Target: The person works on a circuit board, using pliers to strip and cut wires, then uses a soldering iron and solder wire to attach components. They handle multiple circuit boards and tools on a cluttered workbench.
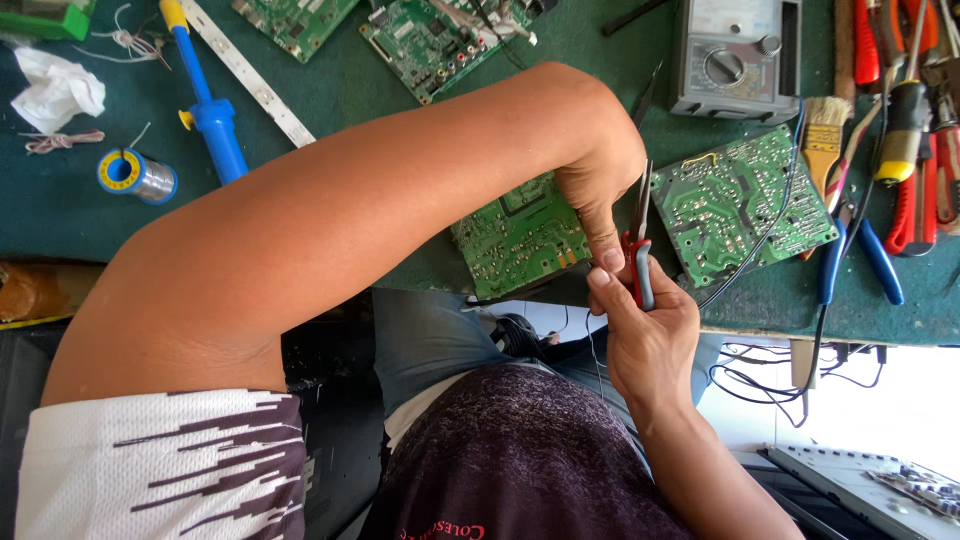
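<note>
at frame centre, right hand (650, 335) closed around red-handled cutters (637, 262), left hand (600, 185) pinching beside them over the green circuit board (515, 240).

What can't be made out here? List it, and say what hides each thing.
All in the head view:
- What the left hand pinches: hidden by its own fingers.
- Kind of red-handled tool in the right hand: both hands cover most of it.
- Near green circuit board: its upper part is covered by the left forearm.
- Grey meter: its top is cut off by the picture's upper edge.
</note>
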